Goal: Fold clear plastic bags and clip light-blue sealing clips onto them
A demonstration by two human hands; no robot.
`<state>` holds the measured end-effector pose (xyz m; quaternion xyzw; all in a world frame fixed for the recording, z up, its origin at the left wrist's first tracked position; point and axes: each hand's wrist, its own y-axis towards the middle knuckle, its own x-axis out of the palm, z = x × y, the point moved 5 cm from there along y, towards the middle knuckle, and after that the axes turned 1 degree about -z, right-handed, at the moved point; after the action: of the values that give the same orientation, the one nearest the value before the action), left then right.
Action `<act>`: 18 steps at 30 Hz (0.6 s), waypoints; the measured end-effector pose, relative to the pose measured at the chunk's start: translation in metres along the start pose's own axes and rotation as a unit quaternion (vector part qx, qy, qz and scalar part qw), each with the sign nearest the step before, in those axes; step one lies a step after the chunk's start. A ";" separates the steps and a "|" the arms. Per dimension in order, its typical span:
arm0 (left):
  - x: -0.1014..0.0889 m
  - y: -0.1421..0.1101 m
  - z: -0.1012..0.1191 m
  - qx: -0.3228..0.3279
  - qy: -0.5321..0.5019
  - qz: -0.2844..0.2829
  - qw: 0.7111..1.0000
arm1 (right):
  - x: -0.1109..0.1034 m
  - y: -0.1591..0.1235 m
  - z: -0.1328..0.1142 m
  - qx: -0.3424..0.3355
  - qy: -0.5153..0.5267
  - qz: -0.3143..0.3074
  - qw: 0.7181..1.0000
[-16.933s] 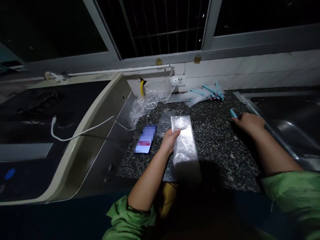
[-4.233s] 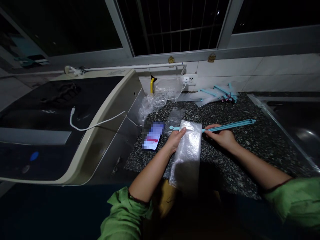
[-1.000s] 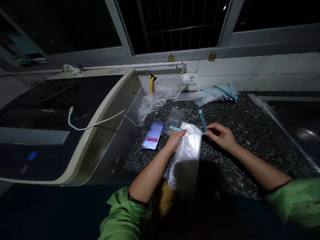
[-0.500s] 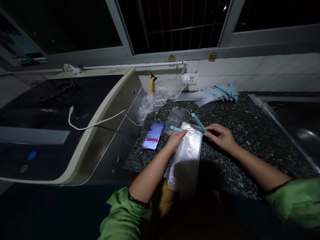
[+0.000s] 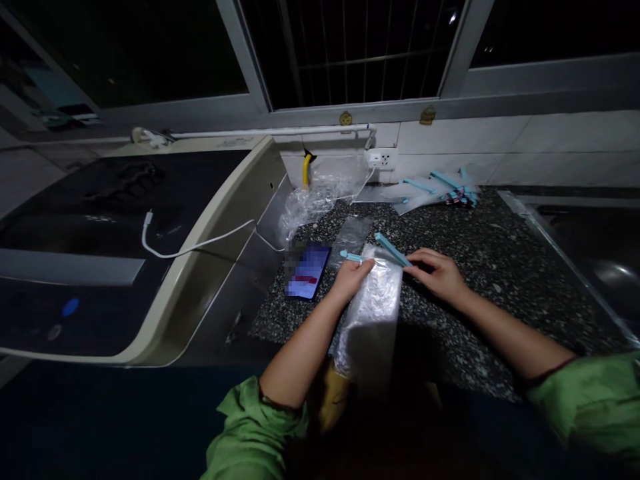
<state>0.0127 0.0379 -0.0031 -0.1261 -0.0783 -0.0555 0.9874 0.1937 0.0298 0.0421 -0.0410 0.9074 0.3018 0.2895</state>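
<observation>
My left hand (image 5: 352, 279) is closed on the top left edge of a clear plastic bag (image 5: 376, 300), thumb on top. A light blue bag sealing clip (image 5: 393, 249) lies across the bag's mouth, its narrow bar (image 5: 353, 257) jutting out left past my left thumb. The clip's other bar stands raised at a slant, apart from the narrow one at its far end. At the bag's right edge, my right hand (image 5: 436, 275) pinches the clip's right end between thumb and fingers. The bag hangs down toward me over the counter's front edge.
A phone (image 5: 309, 270) lies left on the speckled counter (image 5: 480, 267), beside a flat clear bag (image 5: 351, 235). Crumpled plastic (image 5: 313, 207) and bags with several blue clips (image 5: 440, 187) lie by the wall. A washing machine (image 5: 200, 267) stands left, a sink (image 5: 600, 247) right.
The raised bar of the clip has tipped down and left toward the bag's mouth. My right hand has shifted slightly left with it. My left hand keeps its hold.
</observation>
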 end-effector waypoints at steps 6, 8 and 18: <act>-0.034 0.000 0.023 0.092 0.070 0.122 0.986 | 0.033 0.027 -0.002 -0.004 0.033 0.001 0.999; -0.043 0.003 0.026 0.107 0.070 0.156 0.979 | 0.044 0.035 -0.003 -0.015 0.039 -0.001 0.999; -0.035 0.009 0.023 0.116 0.100 0.124 0.980 | 0.039 0.035 0.003 -0.038 0.020 0.001 0.999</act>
<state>-0.0237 0.0560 0.0107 -0.0134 0.0315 0.0647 0.9973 0.1543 0.0637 0.0368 -0.0570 0.9008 0.3356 0.2696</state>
